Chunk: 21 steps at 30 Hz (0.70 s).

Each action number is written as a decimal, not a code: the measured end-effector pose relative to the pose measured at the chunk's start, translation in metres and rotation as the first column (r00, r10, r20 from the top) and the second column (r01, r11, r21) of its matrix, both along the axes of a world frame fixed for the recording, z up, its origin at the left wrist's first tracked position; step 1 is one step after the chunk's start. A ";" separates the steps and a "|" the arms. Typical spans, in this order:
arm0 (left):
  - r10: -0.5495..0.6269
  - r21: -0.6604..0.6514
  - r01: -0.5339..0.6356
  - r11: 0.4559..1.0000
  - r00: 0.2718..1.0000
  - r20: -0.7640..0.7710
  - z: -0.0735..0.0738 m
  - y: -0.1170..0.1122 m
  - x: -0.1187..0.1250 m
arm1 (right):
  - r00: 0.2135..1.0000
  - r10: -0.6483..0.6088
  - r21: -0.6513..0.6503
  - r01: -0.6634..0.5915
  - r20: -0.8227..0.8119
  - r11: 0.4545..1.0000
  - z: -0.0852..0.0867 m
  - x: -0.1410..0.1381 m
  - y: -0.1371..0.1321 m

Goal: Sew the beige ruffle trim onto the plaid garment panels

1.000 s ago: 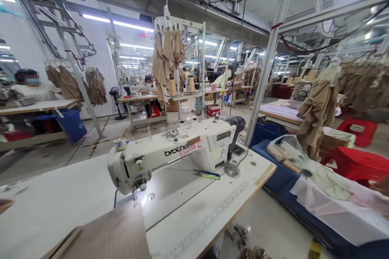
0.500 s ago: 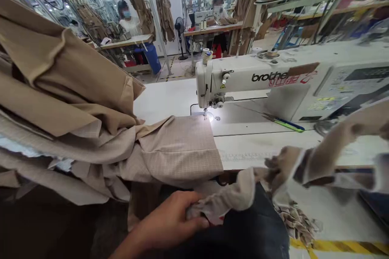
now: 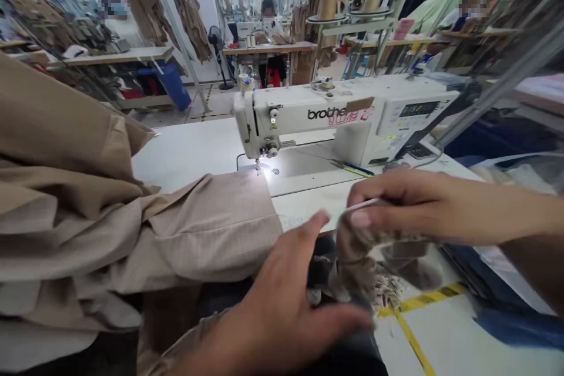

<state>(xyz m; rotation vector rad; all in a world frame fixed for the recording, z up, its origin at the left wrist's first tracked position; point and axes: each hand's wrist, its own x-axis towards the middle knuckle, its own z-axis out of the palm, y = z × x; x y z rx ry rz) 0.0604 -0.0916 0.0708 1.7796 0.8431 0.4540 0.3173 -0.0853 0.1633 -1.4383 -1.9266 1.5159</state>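
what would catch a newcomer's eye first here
The white Brother sewing machine dominates the centre, on its white table. A tan garment lies heaped at left, reaching toward the needle. In front, the right hand pinches crumpled fabric, with the open left hand just below.
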 end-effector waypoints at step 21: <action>0.436 -0.575 -0.036 0.817 0.692 0.575 0.076 0.017 -0.035 | 0.881 -0.135 0.075 0.188 -0.453 0.979 -0.126 -0.104 -0.016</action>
